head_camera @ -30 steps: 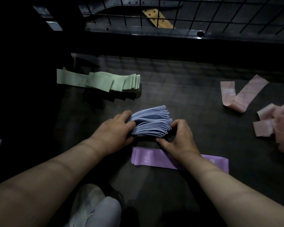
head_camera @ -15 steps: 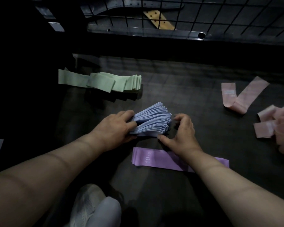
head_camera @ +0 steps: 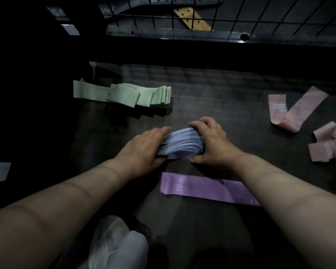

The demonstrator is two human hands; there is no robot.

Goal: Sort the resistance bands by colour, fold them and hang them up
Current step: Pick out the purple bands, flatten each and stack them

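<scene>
Dark floor (head_camera: pixel 231 105): left hand (head_camera: pixel 144 150) and right hand (head_camera: pixel 211 144) clamp blue bands (head_camera: pixel 182 145); purple band (head_camera: pixel 200 188) just nearer, bare floor beyond

The left hand (head_camera: pixel 144 150) covers the near-left end of the blue band stack (head_camera: pixel 182 145), and the right hand (head_camera: pixel 211 144) wraps its folded end, so both ends stay out of sight. The right forearm crosses the purple band (head_camera: pixel 200 188) and hides its far end. The pink bands (head_camera: pixel 328 144) run off the right edge, blurred there. A white shoe (head_camera: pixel 113 243) is cut by the bottom edge.
</scene>
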